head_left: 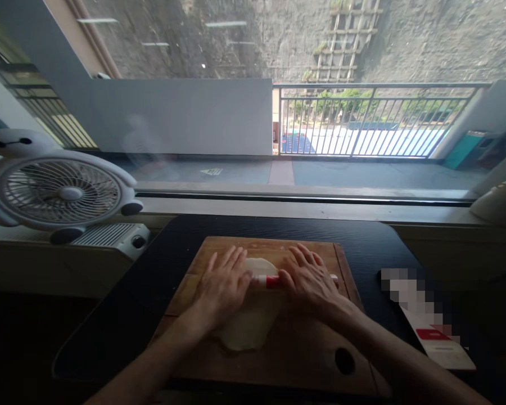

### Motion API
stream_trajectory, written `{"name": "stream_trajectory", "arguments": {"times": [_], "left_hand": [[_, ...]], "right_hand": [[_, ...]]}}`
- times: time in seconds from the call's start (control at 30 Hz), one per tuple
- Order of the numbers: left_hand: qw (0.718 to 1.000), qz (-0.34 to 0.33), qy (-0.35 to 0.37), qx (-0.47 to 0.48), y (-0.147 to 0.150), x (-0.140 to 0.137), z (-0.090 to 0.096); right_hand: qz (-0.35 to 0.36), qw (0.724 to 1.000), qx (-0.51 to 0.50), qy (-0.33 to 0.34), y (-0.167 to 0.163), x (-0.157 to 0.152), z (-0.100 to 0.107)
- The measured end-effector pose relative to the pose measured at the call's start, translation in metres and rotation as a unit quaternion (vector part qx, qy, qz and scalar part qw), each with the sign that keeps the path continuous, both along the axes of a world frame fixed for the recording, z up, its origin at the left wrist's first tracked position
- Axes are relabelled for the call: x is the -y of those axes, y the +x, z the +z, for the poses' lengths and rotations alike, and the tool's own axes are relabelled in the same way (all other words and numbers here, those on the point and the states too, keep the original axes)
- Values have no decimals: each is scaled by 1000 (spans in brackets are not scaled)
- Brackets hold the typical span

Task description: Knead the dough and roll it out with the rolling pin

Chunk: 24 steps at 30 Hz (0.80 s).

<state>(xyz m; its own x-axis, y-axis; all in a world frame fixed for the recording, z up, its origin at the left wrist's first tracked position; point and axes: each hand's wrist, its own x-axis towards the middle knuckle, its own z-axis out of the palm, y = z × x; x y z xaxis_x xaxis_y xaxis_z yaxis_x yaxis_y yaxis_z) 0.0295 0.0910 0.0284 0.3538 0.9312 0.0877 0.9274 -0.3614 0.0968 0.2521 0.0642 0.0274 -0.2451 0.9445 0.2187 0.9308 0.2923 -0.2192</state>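
A flattened oval sheet of pale dough (252,323) lies on a wooden cutting board (303,363). Across it runs a rolling pin (272,281), white with a red section in the middle; its right end shows past my right hand. My left hand (225,278) lies palm down over the pin's left part, fingers stretched forward. Over the right part rests my right hand (307,275), also palm down with its fingers extended and slightly spread. Both hands cover much of the pin, and the left end of it is hidden.
The board sits on a dark table (122,332) below a window. A long card or packet (438,334), partly pixelated, lies at the table's right side. A white fan (69,194) stands to the left on a ledge. At the right edge is a pale rounded object (500,202).
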Motion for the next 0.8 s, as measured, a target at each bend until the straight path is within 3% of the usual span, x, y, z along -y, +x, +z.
{"name": "stream_trajectory", "arguments": {"times": [0.07,0.13,0.3,0.37,0.47,0.57,0.63,0.7,0.8], "left_hand": [[998,-47,35,-12,-9,21,-3],[997,-50,51,-22,-8,17,-2],[999,40,21,-24,24,-60,7],[998,44,25,-21,29,-69,10],[999,24,32,-23,13,-35,4],[996,-45,70,-32,-11,12,-4],[995,-50,80,-35,-16,18,-6],[998,-12,50,-36,-8,-4,-4],[999,45,11,-27,14,-61,3]], "right_hand": [[23,1000,6,3,0,17,-2],[25,1000,6,-2,0,15,-2],[-11,999,-12,-46,4,-33,3],[-13,998,-17,-53,4,-38,5],[15,1000,-14,-19,2,-14,3],[45,999,-14,16,-2,14,-1],[43,999,-15,18,-3,15,-3],[20,1000,-17,5,-4,-3,-3],[-15,999,-19,-37,-4,-37,0]]}}
